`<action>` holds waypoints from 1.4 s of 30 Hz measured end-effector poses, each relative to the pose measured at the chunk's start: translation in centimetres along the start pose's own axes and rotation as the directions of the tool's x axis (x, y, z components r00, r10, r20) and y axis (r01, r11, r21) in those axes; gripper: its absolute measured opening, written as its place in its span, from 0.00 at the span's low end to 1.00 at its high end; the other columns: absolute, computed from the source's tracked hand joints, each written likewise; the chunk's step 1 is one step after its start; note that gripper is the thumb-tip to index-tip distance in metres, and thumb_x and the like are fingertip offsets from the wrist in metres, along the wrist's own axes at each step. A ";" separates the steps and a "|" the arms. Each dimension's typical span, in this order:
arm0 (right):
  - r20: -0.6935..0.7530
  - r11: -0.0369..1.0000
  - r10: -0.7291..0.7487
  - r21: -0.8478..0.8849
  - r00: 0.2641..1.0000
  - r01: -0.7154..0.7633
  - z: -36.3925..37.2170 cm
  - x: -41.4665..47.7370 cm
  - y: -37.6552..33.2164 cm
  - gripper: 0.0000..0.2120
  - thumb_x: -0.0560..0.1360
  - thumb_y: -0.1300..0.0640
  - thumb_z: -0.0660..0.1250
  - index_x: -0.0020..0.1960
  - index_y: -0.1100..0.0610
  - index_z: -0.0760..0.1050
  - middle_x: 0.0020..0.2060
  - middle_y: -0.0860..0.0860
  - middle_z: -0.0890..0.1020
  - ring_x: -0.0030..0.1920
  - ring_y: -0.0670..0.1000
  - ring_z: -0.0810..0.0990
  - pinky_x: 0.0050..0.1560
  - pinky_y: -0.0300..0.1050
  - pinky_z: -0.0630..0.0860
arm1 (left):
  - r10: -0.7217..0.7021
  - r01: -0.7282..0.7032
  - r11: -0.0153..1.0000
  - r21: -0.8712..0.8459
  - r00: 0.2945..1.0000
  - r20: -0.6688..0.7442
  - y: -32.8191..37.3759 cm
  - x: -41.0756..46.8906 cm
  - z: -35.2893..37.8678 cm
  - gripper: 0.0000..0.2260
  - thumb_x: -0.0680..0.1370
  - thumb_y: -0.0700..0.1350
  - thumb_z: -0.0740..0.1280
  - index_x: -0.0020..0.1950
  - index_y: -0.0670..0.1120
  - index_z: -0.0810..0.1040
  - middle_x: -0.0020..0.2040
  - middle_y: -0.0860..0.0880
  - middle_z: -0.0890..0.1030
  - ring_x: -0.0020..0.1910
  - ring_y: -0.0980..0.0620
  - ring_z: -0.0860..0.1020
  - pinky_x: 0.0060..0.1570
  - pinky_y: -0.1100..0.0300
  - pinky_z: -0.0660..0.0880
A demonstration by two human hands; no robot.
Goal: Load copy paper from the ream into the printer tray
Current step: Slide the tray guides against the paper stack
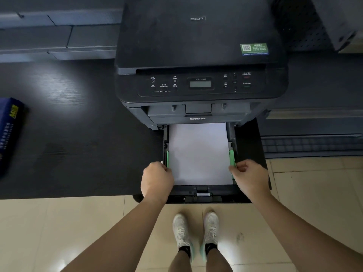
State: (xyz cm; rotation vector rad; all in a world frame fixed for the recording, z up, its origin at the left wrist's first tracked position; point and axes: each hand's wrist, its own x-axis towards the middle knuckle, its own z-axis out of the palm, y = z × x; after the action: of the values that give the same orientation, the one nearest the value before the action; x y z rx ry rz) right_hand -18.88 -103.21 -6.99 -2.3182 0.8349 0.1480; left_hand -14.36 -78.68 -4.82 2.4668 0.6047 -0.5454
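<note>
A black printer (198, 46) stands on a dark table, its paper tray (204, 195) pulled out toward me. White copy paper (199, 154) lies flat in the tray between two green side guides, the left guide (168, 158) and the right guide (232, 157). My left hand (156, 178) pinches the tray's left side at the left guide. My right hand (250, 177) pinches the right guide. The blue ream wrapper (8, 132) lies at the table's far left edge, partly cut off.
The dark wooden table (78, 134) extends left of the printer. Grey blocks sit behind at upper left. A dark grille-like shelf (314, 144) lies to the right. Below is beige tile floor (314, 193), with my white shoes under the tray.
</note>
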 end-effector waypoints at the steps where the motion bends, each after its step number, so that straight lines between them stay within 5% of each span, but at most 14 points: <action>1: 0.001 1.000 -0.015 -0.013 1.000 0.015 0.0 -0.2 0.2 0.10 0.71 0.53 0.75 0.47 0.59 0.83 0.38 0.50 0.86 0.36 0.49 0.82 0.38 0.39 0.75 | 0.002 -0.002 1.000 0.012 1.000 0.007 -0.1 -0.3 0.0 0.08 0.77 0.42 0.64 0.39 0.43 0.79 0.33 0.47 0.78 0.28 0.50 0.74 0.27 0.60 0.69; 5: 0.012 0.998 -0.045 -0.036 0.999 0.046 0.2 -0.4 0.3 0.06 0.73 0.58 0.73 0.47 0.60 0.83 0.39 0.53 0.86 0.34 0.47 0.79 0.33 0.32 0.69 | 0.035 -0.035 0.999 0.015 0.999 0.012 -0.2 -0.4 0.3 0.08 0.78 0.40 0.64 0.44 0.40 0.82 0.32 0.48 0.77 0.28 0.52 0.73 0.28 0.59 0.72; 11: 0.004 0.999 -0.042 -0.022 0.999 0.043 0.5 0.0 0.0 0.06 0.73 0.60 0.72 0.47 0.62 0.83 0.40 0.55 0.86 0.37 0.51 0.81 0.40 0.39 0.74 | 0.044 -0.044 0.999 -0.009 0.999 0.016 -0.1 -0.2 0.4 0.08 0.77 0.38 0.63 0.43 0.40 0.81 0.33 0.47 0.77 0.27 0.51 0.73 0.25 0.61 0.68; 22: 0.011 1.000 -0.031 0.000 0.999 0.031 0.4 0.0 0.2 0.06 0.73 0.60 0.72 0.48 0.62 0.84 0.41 0.55 0.86 0.36 0.48 0.79 0.33 0.30 0.68 | 0.126 -0.126 0.990 0.060 0.992 0.005 -0.4 -0.3 0.6 0.08 0.78 0.37 0.63 0.45 0.38 0.81 0.34 0.47 0.78 0.28 0.51 0.74 0.25 0.59 0.71; 25: 0.024 1.000 -0.026 -0.002 0.999 0.026 -0.1 -0.2 0.0 0.08 0.73 0.58 0.72 0.50 0.62 0.84 0.42 0.55 0.87 0.37 0.48 0.78 0.34 0.27 0.66 | 0.155 -0.155 0.987 0.041 0.988 0.014 -0.6 -0.2 0.3 0.07 0.77 0.39 0.65 0.45 0.38 0.82 0.39 0.43 0.83 0.32 0.47 0.78 0.30 0.55 0.76; 28: 0.057 1.000 -0.028 0.014 0.998 0.027 -1.1 -0.8 0.0 0.14 0.73 0.54 0.72 0.56 0.60 0.83 0.46 0.53 0.87 0.42 0.48 0.82 0.38 0.30 0.69 | 0.233 -0.235 0.970 0.053 0.971 0.051 -1.0 -0.4 -0.9 0.08 0.77 0.43 0.68 0.50 0.40 0.84 0.43 0.45 0.85 0.36 0.50 0.78 0.37 0.62 0.72; 32: 0.107 0.992 -0.023 0.128 0.994 0.010 -4.3 -2.1 1.1 0.24 0.74 0.49 0.72 0.67 0.56 0.76 0.57 0.51 0.83 0.53 0.49 0.81 0.45 0.32 0.73 | 0.302 -0.302 0.951 -0.066 0.953 -0.011 -2.3 -1.2 -3.7 0.16 0.75 0.50 0.73 0.60 0.45 0.82 0.51 0.50 0.85 0.48 0.55 0.80 0.50 0.63 0.73; 36: 0.170 0.979 -0.009 0.201 0.985 -0.025 -7.8 -4.8 4.1 0.33 0.72 0.49 0.74 0.74 0.51 0.67 0.65 0.48 0.77 0.62 0.48 0.77 0.60 0.44 0.73 | 0.195 -0.187 0.923 -0.335 0.981 -0.012 -6.8 -3.3 -5.5 0.34 0.68 0.50 0.80 0.72 0.53 0.72 0.68 0.56 0.74 0.66 0.57 0.71 0.59 0.66 0.69; 39: 0.290 0.969 0.025 0.228 0.957 -0.094 -7.8 -7.0 6.5 0.41 0.69 0.53 0.78 0.76 0.52 0.62 0.70 0.52 0.74 0.66 0.51 0.74 0.63 0.46 0.73 | 0.127 -0.092 0.918 -0.385 0.990 0.065 -10.4 -4.8 -4.4 0.49 0.62 0.50 0.83 0.78 0.56 0.62 0.75 0.54 0.68 0.73 0.53 0.67 0.70 0.55 0.66; 42: 0.332 0.970 0.069 0.200 0.941 -0.142 -6.0 -8.2 7.4 0.45 0.66 0.51 0.79 0.77 0.52 0.60 0.69 0.54 0.75 0.64 0.55 0.77 0.63 0.45 0.73 | 0.063 -0.028 0.924 -0.382 0.995 0.079 -11.3 -5.8 -2.4 0.50 0.63 0.45 0.84 0.79 0.53 0.61 0.74 0.51 0.70 0.73 0.45 0.69 0.70 0.50 0.68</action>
State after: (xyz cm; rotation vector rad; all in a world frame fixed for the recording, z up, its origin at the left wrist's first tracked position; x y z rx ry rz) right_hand -30.44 -106.87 -3.83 -1.9709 0.7655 0.4479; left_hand -24.38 -70.54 -4.60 2.0724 0.5564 -0.4671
